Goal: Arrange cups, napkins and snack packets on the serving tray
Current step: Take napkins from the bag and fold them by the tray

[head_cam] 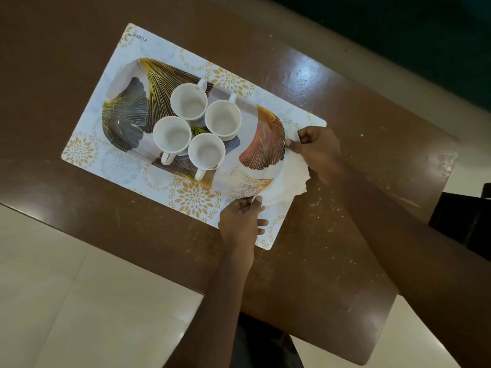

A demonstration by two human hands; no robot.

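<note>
An oval serving tray (pixel 125 115) with gold and dark leaf patterns lies on a patterned placemat (pixel 87 150). Several empty white cups (pixel 188 103) stand close together in the tray's middle, with a small yellow packet (pixel 198 131) partly hidden between them. A stack of white napkins (pixel 288 179) sits at the tray's near right end, partly under its rim. My right hand (pixel 316 150) pinches the napkins' far corner. My left hand (pixel 241 219) pinches their near corner beside the tray's edge.
The placemat rests on a brown table (pixel 332 235) with a scuffed, glossy surface. Pale floor tiles (pixel 79 301) show past the table's near edge. A dark object (pixel 467 216) stands at the right beyond the table.
</note>
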